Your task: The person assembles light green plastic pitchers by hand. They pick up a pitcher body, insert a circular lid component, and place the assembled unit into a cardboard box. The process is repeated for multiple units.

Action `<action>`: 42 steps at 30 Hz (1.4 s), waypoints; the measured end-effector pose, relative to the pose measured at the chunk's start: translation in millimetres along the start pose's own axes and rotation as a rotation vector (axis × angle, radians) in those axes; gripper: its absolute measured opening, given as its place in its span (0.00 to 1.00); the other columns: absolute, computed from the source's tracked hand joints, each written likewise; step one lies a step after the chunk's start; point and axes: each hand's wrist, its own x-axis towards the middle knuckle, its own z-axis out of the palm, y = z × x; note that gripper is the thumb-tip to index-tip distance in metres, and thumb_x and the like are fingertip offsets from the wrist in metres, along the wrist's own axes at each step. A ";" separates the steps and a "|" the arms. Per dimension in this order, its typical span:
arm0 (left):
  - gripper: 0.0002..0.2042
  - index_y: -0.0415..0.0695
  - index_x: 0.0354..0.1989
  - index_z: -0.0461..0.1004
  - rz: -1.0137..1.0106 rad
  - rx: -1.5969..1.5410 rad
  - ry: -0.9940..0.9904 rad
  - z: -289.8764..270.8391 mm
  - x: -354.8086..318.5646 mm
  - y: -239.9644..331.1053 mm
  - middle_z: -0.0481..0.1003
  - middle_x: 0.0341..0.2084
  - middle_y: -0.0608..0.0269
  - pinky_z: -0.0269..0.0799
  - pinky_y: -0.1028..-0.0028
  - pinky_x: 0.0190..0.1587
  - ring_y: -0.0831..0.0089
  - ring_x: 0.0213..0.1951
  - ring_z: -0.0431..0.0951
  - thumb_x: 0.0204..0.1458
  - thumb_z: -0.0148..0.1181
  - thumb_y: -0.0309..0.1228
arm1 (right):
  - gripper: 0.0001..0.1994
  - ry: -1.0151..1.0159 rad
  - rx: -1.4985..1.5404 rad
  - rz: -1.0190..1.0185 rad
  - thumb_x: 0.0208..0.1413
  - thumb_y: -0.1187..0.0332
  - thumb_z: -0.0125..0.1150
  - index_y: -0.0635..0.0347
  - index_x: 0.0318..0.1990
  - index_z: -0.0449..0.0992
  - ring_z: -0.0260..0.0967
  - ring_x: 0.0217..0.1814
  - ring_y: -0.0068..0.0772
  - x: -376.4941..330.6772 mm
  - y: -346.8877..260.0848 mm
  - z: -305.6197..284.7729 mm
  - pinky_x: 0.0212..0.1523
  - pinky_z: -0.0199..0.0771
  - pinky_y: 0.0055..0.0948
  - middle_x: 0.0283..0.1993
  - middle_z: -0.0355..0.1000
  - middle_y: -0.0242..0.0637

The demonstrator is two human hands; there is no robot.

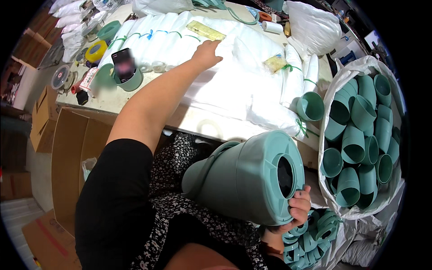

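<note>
My left hand (207, 55) reaches across the table, thumb apart from the fingers. Its fingertips are at the edge of a flat yellowish packet (206, 30), which lies on white plastic-wrapped bundles (171, 38). With my right hand (299, 208) I grip the rim of a large green tapered plastic bucket-like piece (229, 175), tilted on its side in front of my body. Its ribbed round end, with a dark hole in the middle, faces right. A green hoop-like band (207, 168) runs around its other part. Some of my right fingers are hidden behind the rim.
A white sack (325, 135) of green cups stands at the right, with a heap of green ring-shaped parts (310, 243) below it. At the left are an open cardboard box (67, 166), a phone (123, 63) in a green cup and yellow tape (96, 51).
</note>
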 end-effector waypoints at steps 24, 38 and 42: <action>0.15 0.45 0.44 0.72 0.206 -0.423 -0.284 44.0 59.5 21.6 0.75 0.38 0.56 0.68 0.69 0.44 0.63 0.42 0.74 0.46 0.58 0.34 | 0.08 0.032 0.146 -0.062 0.52 0.65 0.56 0.43 0.36 0.62 0.58 0.46 0.32 6.7 29.5 8.4 0.66 0.42 0.38 0.37 0.64 0.24; 0.15 0.40 0.26 0.69 0.157 -0.337 -0.277 -12.7 -65.3 41.5 0.67 0.17 0.59 0.64 0.71 0.29 0.73 0.22 0.63 0.51 0.58 0.41 | 0.08 0.035 0.058 -0.062 0.54 0.64 0.57 0.46 0.35 0.62 0.62 0.44 0.32 -2.8 2.7 1.5 0.64 0.47 0.40 0.38 0.65 0.27; 0.16 0.41 0.37 0.73 0.115 -0.541 -0.568 -14.5 -130.2 93.4 0.75 0.29 0.56 0.69 0.71 0.39 0.70 0.33 0.74 0.53 0.53 0.43 | 0.09 -0.007 0.064 -0.065 0.53 0.62 0.58 0.48 0.35 0.63 0.63 0.43 0.33 -0.5 -13.4 -2.3 0.64 0.47 0.41 0.37 0.66 0.28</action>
